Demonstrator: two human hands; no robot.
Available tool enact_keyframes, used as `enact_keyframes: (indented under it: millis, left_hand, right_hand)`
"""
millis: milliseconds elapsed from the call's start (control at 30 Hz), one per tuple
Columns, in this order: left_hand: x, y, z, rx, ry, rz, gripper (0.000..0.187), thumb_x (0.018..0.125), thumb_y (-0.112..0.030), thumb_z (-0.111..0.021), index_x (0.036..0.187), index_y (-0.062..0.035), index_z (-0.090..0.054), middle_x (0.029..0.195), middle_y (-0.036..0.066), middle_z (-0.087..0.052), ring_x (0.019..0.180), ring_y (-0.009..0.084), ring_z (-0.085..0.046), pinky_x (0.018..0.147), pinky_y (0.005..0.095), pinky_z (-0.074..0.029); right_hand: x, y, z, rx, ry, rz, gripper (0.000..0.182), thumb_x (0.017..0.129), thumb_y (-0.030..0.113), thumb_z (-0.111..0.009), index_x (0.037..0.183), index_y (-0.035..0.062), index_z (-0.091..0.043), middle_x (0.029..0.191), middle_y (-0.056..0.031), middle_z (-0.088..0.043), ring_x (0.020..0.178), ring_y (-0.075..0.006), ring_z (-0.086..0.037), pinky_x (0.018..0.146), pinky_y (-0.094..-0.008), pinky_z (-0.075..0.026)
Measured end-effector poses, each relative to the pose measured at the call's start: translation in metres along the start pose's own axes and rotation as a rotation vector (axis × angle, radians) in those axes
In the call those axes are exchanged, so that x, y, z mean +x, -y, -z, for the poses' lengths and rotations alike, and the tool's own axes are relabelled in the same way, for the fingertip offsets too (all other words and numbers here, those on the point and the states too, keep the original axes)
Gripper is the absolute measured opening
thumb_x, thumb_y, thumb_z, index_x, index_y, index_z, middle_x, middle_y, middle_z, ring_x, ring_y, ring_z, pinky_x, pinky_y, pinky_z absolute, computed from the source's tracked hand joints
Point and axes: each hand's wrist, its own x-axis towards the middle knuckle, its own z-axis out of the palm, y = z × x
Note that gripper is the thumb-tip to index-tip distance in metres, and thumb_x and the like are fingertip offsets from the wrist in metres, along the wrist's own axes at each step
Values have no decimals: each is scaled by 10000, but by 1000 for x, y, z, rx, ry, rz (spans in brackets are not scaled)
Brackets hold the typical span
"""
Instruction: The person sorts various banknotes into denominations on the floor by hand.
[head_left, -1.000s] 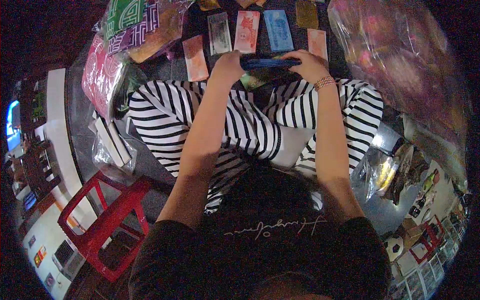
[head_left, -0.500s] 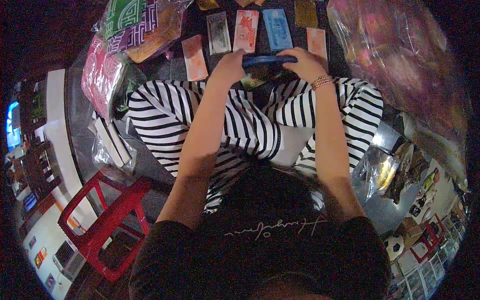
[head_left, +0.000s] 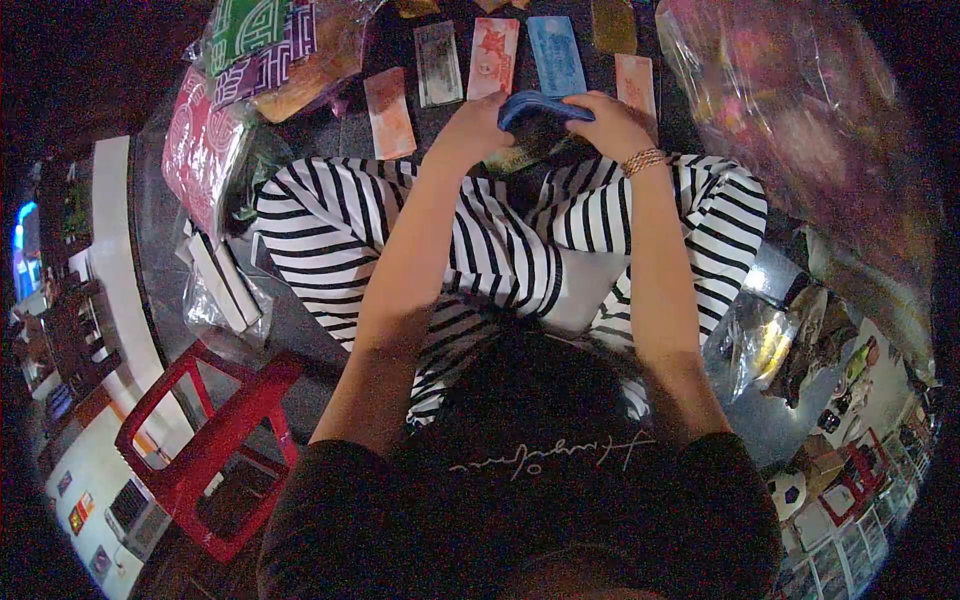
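A stack of blue paper notes (head_left: 545, 104) is held up in front of my crossed legs, bowed upward in the middle. My left hand (head_left: 472, 132) is closed on its left end, and my right hand (head_left: 610, 130), with a bracelet at the wrist, grips the right end. Another note or stack (head_left: 530, 152), dark and greenish, shows partly below the blue one. Beyond my hands lie a red note stack (head_left: 492, 58), a blue note stack (head_left: 556, 57) and a grey note stack (head_left: 437, 64). An orange note stack (head_left: 390, 113) is left of my left hand.
Plastic-wrapped packs of patterned paper (head_left: 207, 150) lie at the left. A large clear bag of pink items (head_left: 790, 110) fills the right side. A red plastic stool (head_left: 215, 450) stands behind on the left. A gold stack (head_left: 614, 27) lies at the far edge.
The blue stack has gone from nearly flat to arched upward, and my hands have come closer together. My left hand has shifted slightly right. The laid-out stacks stay put.
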Motion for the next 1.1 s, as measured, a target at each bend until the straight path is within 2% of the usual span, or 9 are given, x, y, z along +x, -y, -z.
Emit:
enact_keyframes:
  millis: [67, 133, 233, 333, 533, 633, 733, 933, 1100]
  left_hand:
    - [0, -1, 2, 6, -94, -44, 539, 611, -183, -704, 1096, -62, -503, 993, 190, -580, 945, 322, -555, 841, 378, -424]
    - [-1, -7, 19, -13, 146, 161, 523, 630, -196, -691, 1101, -73, -501, 1020, 191, -569, 980, 326, -536, 867, 382, -409]
    - [-2, -10, 20, 52, 139, 242, 503, 629, -189, -693, 1088, -83, -515, 1007, 186, -575, 969, 323, -540, 865, 381, -413]
    - [0, -1, 11, -40, 11, 41, 462, 599, -125, -695, 1034, -68, -549, 938, 206, -554, 947, 319, -523, 829, 378, -419]
    - [4, 5, -1, 32, -93, -28, 368, 679, -157, -631, 1029, -71, -555, 923, 157, -588, 928, 320, -541, 863, 366, -418]
    - [5, 4, 6, -111, 4, 139, 342, 698, -173, -610, 1017, -57, -566, 944, 152, -590, 949, 315, -532, 867, 370, -414]
    - [1, 10, 3, 103, -89, 16, 338, 705, -201, -609, 1011, -60, -576, 945, 161, -593, 922, 315, -545, 842, 388, -425]
    - [1, 1, 10, 121, 3, 92, 325, 712, -208, -606, 1018, -98, -579, 940, 182, -592, 885, 332, -563, 798, 412, -441]
    - [2, 0, 7, 57, -17, 116, 312, 691, -177, -616, 985, -74, -584, 915, 178, -596, 883, 333, -562, 795, 405, -443]
  right_hand:
    - [0, -5, -1, 23, -18, 21, 321, 748, 188, -614, 1066, 161, -575, 1064, -97, -543, 1008, -241, -523, 881, -317, -397]
    - [-2, -3, 2, 46, -35, 41, 320, 746, 193, -617, 1062, 161, -576, 1062, -99, -543, 1009, -242, -522, 881, -318, -398]
    - [-2, 2, 9, 52, 53, -10, 328, 746, 200, -620, 1064, 135, -573, 1074, -107, -537, 1013, -249, -519, 888, -321, -392]
    - [-3, 4, 11, -18, 92, -49, 329, 748, 202, -619, 1063, 121, -573, 1070, -112, -536, 1008, -254, -520, 888, -326, -390]
    - [-2, 4, 10, 7, 23, -10, 324, 751, 219, -616, 1060, 131, -576, 1088, -92, -537, 1022, -235, -514, 894, -332, -385]
    - [-2, 5, 11, 66, 54, -33, 313, 752, 224, -615, 1053, 146, -582, 1113, -85, -528, 1041, -224, -503, 908, -330, -375]
    - [-5, 6, 13, -19, 66, -59, 319, 740, 238, -627, 1048, 161, -586, 1098, -85, -531, 1040, -217, -501, 905, -325, -376]
    - [-5, -10, 13, -133, 12, -103, 344, 716, 258, -649, 1043, 169, -593, 1051, -68, -539, 1031, -213, -502, 898, -319, -381]
    - [-8, -7, 18, 8, 41, -133, 342, 726, 247, -644, 1049, 148, -588, 1056, -84, -569, 999, -235, -535, 880, -330, -399]
